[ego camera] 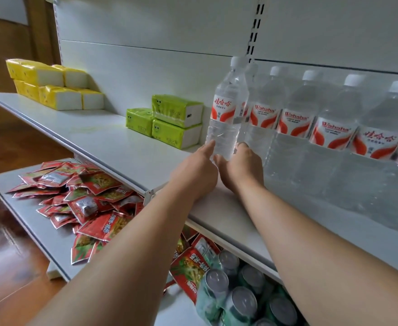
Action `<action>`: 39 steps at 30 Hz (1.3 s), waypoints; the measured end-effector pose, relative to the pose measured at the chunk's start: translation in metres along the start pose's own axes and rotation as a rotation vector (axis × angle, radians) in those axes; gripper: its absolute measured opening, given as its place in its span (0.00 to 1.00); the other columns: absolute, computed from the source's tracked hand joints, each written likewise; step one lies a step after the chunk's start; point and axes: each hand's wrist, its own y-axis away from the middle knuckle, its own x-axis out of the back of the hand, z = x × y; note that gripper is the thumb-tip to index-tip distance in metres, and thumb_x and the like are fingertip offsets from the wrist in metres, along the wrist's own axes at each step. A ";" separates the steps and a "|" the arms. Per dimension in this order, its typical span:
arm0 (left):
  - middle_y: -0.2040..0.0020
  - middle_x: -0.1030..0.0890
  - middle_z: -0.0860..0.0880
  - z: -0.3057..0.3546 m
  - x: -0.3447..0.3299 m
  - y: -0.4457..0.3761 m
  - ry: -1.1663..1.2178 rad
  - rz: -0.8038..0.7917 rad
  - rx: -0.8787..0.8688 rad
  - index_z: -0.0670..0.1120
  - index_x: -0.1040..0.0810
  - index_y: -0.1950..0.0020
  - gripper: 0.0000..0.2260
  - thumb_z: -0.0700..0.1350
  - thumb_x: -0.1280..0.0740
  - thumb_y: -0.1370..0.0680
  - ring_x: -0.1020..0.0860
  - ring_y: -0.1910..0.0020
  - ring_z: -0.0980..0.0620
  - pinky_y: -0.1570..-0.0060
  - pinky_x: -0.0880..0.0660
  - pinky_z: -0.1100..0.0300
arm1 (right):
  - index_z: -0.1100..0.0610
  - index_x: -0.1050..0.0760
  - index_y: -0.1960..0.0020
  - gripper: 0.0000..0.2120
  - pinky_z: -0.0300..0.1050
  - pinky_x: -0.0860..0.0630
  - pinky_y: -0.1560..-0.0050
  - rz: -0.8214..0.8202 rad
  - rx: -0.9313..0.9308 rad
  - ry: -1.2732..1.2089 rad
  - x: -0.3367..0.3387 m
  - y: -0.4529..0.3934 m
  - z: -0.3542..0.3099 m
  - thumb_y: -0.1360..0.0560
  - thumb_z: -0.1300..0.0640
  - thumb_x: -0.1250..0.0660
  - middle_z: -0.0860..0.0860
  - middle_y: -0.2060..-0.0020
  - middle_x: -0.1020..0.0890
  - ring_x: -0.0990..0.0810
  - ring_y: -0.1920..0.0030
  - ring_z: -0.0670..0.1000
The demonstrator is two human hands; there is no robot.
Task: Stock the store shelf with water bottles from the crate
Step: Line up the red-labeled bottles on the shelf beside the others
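Note:
A clear water bottle [227,107] with a white cap and a red-and-white label stands upright on the white shelf [113,142], at the left end of a row of several like bottles [334,128]. My left hand [196,171] touches the bottle's lower left side with its fingertips. On the lower right side my right hand [240,165] presses in the same way. Both hands cup the bottle's base between them. The crate is out of view.
Green tissue packs [169,121] sit just left of the bottle, and yellow tissue packs [52,87] lie at the shelf's far left. The lower shelf holds a heap of red snack packets [87,196] and several cans [240,290]. Wooden floor lies to the left.

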 end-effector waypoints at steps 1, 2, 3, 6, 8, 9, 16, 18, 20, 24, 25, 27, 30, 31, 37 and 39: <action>0.21 0.36 0.49 -0.001 0.000 0.000 0.006 0.009 0.008 0.58 0.42 0.20 0.27 0.41 0.45 0.18 0.35 0.24 0.47 0.26 0.38 0.51 | 0.61 0.28 0.39 0.20 0.47 0.28 0.46 0.004 0.003 0.001 0.000 0.001 0.001 0.22 0.47 0.32 0.59 0.41 0.20 0.22 0.40 0.61; 0.22 0.34 0.48 -0.002 0.001 0.000 0.011 0.022 0.013 0.58 0.42 0.20 0.27 0.42 0.45 0.18 0.34 0.25 0.47 0.26 0.36 0.51 | 0.61 0.28 0.38 0.20 0.47 0.28 0.45 0.003 0.009 0.008 0.000 0.002 0.001 0.22 0.47 0.32 0.59 0.41 0.20 0.23 0.39 0.61; 0.23 0.33 0.48 -0.003 0.001 0.002 0.009 0.038 0.008 0.58 0.42 0.20 0.27 0.43 0.44 0.18 0.33 0.25 0.46 0.27 0.35 0.51 | 0.61 0.28 0.38 0.21 0.48 0.28 0.45 -0.004 0.017 0.017 0.001 0.004 0.001 0.22 0.47 0.32 0.59 0.40 0.20 0.23 0.39 0.61; 0.28 0.25 0.49 -0.003 0.003 0.010 -0.006 0.104 -0.069 0.58 0.38 0.21 0.27 0.44 0.40 0.20 0.27 0.31 0.47 0.33 0.29 0.53 | 0.62 0.31 0.34 0.24 0.48 0.29 0.41 -0.061 0.033 0.045 0.006 0.015 0.000 0.22 0.47 0.32 0.60 0.38 0.22 0.25 0.37 0.61; 0.31 0.23 0.51 -0.002 0.006 0.017 -0.018 0.183 -0.112 0.56 0.35 0.23 0.26 0.44 0.36 0.21 0.24 0.33 0.48 0.39 0.29 0.59 | 0.61 0.34 0.30 0.25 0.49 0.29 0.39 -0.112 0.065 0.084 0.014 0.030 0.000 0.21 0.48 0.33 0.60 0.35 0.25 0.26 0.35 0.60; 0.32 0.22 0.49 0.000 0.009 0.020 -0.027 0.221 -0.119 0.54 0.34 0.23 0.26 0.43 0.35 0.21 0.24 0.34 0.47 0.41 0.30 0.60 | 0.61 0.36 0.28 0.27 0.49 0.29 0.38 -0.132 0.091 0.103 0.019 0.040 0.002 0.20 0.48 0.34 0.60 0.33 0.27 0.27 0.34 0.60; 0.24 0.31 0.50 0.009 0.013 0.073 -0.389 0.200 -0.100 0.51 0.39 0.21 0.26 0.50 0.38 0.19 0.33 0.27 0.47 0.29 0.35 0.52 | 0.56 0.42 0.23 0.28 0.53 0.30 0.33 -0.148 0.356 0.218 0.061 0.107 0.017 0.19 0.48 0.39 0.55 0.28 0.32 0.31 0.30 0.57; 0.26 0.29 0.49 0.002 0.015 0.103 -0.403 0.235 -0.139 0.50 0.36 0.22 0.25 0.50 0.39 0.19 0.31 0.28 0.46 0.29 0.38 0.53 | 0.58 0.35 0.28 0.23 0.54 0.28 0.36 -0.110 0.440 0.254 0.067 0.125 0.021 0.20 0.51 0.39 0.57 0.34 0.27 0.28 0.35 0.59; 0.28 0.26 0.47 -0.006 0.020 0.141 -0.293 0.253 -0.190 0.48 0.33 0.24 0.24 0.47 0.35 0.20 0.30 0.30 0.46 0.30 0.36 0.54 | 0.60 0.27 0.35 0.18 0.55 0.26 0.40 -0.049 0.576 0.225 0.068 0.149 0.024 0.22 0.54 0.38 0.58 0.41 0.22 0.24 0.41 0.61; 0.38 0.21 0.47 -0.031 0.036 0.228 -0.150 0.332 -0.208 0.46 0.25 0.32 0.20 0.45 0.32 0.24 0.24 0.38 0.47 0.37 0.28 0.54 | 0.61 0.22 0.43 0.13 0.56 0.25 0.43 -0.033 0.838 0.013 0.050 0.219 0.026 0.23 0.57 0.38 0.57 0.48 0.19 0.23 0.46 0.60; 0.40 0.20 0.47 -0.038 0.042 0.252 -0.147 0.342 -0.212 0.46 0.24 0.34 0.19 0.44 0.33 0.25 0.22 0.41 0.47 0.40 0.27 0.55 | 0.62 0.22 0.43 0.12 0.56 0.26 0.42 -0.050 0.873 -0.030 0.042 0.237 0.025 0.22 0.57 0.37 0.58 0.48 0.19 0.23 0.45 0.61; 0.47 0.18 0.49 -0.057 0.056 0.304 -0.133 0.337 -0.144 0.46 0.24 0.36 0.17 0.44 0.33 0.25 0.20 0.48 0.49 0.46 0.25 0.56 | 0.62 0.22 0.42 0.13 0.58 0.26 0.42 -0.118 0.887 -0.103 0.026 0.276 0.023 0.23 0.58 0.36 0.58 0.47 0.19 0.23 0.45 0.62; 0.57 0.19 0.53 -0.100 0.084 0.393 -0.128 0.326 0.145 0.50 0.23 0.40 0.13 0.47 0.31 0.24 0.21 0.59 0.52 0.54 0.24 0.56 | 0.63 0.21 0.43 0.13 0.56 0.27 0.43 -0.281 0.938 -0.209 0.004 0.338 0.018 0.26 0.60 0.35 0.60 0.49 0.19 0.22 0.47 0.63; 0.58 0.19 0.52 -0.114 0.094 0.424 -0.159 0.315 0.222 0.49 0.22 0.43 0.11 0.47 0.31 0.24 0.22 0.61 0.53 0.55 0.24 0.56 | 0.63 0.21 0.43 0.13 0.54 0.27 0.44 -0.326 0.971 -0.243 -0.001 0.359 0.014 0.26 0.60 0.35 0.60 0.51 0.18 0.21 0.48 0.63; 0.53 0.20 0.49 -0.124 0.114 0.531 -0.304 0.350 0.135 0.48 0.23 0.50 0.07 0.46 0.36 0.26 0.21 0.55 0.51 0.54 0.24 0.60 | 0.61 0.21 0.41 0.16 0.53 0.24 0.50 -0.533 1.215 -0.409 -0.016 0.463 -0.018 0.28 0.64 0.34 0.56 0.54 0.17 0.21 0.55 0.60; 0.55 0.20 0.52 -0.133 0.118 0.550 -0.259 0.383 0.263 0.51 0.25 0.50 0.06 0.50 0.35 0.25 0.20 0.58 0.51 0.56 0.22 0.56 | 0.60 0.22 0.39 0.18 0.52 0.24 0.50 -0.558 1.204 -0.407 -0.020 0.480 -0.023 0.28 0.64 0.35 0.55 0.54 0.17 0.22 0.53 0.60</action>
